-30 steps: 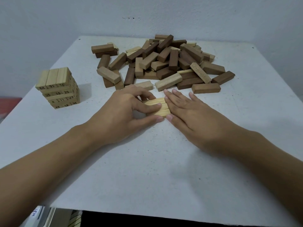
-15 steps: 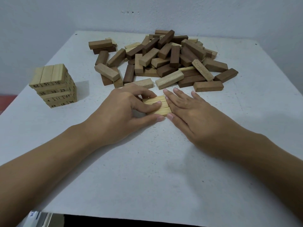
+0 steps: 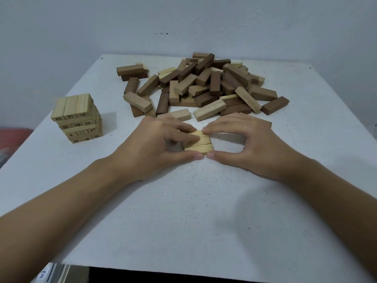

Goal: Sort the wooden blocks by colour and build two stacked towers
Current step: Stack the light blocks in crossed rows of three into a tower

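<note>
Taking the tabletop point(image 3: 183, 211) as a clock face read from the person's seat, the loose pile point(image 3: 204, 86) of mixed pale and dark blocks lies at twelve o'clock. A pale tower point(image 3: 78, 117), several layers high with numbers printed on the block ends, stands alone at about ten o'clock. Near the centre, just on the six o'clock side of the pile, a row of three pale blocks point(image 3: 199, 142) lies flat with long sides touching, and both hands are on it. The left hand point(image 3: 159, 144) grips the row's nine o'clock end, forefinger curled over the far edge and thumb pressed to the near edge. The right hand point(image 3: 251, 144) pinches the three o'clock end the same way, fingertip on the far corner and thumb tip on the near corner, its other fingers arched clear of the tabletop. The step in hand looks like squaring up one pale layer before it goes onto the tower. No dark tower is visible, and the dark blocks point(image 3: 275, 105) all lie in or beside the pile, so the task seems well short of halfway. The next move probably calls for an even squeeze from both ends, so the middle block does not drop out. The row should then be lifted level, carried towards ten o'clock, and set crosswise to the tower's top layer.
</note>
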Tool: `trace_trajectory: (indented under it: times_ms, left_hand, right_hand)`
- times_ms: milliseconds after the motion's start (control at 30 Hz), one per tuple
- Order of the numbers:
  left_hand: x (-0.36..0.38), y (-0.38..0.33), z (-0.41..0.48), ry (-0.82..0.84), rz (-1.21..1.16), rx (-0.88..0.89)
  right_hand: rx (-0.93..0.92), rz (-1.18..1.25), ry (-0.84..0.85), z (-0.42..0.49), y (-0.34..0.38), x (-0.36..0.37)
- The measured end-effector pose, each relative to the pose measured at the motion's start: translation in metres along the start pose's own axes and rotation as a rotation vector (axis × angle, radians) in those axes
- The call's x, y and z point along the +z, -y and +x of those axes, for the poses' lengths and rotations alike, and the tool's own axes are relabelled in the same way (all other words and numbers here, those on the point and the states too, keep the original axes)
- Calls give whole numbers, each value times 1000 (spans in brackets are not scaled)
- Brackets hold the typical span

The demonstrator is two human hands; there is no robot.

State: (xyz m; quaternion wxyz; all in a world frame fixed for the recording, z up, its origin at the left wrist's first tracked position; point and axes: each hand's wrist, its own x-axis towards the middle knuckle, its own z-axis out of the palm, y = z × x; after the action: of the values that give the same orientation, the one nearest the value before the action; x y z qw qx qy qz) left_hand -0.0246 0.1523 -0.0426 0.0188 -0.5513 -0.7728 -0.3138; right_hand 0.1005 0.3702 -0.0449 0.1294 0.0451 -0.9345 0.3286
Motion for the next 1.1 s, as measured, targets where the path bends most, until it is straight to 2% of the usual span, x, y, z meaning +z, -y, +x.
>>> trace_trajectory:
  times_ms: [367, 600, 833, 1100]
  left_hand:
    - [-6, -5, 1, 4, 28, 45]
    - [-48, -11, -9, -51, 71, 71]
    - [-117, 1, -44, -205, 100, -57]
    - [-174, 39, -69, -195, 151, -194]
  right_hand:
    - [-132, -156, 41, 4, 7, 2]
    - [-248, -125, -22, 18, 34, 0]
    - [-431, -104, -76, 76, 86, 15]
    - [-415, -27, -12, 137, 125, 53]
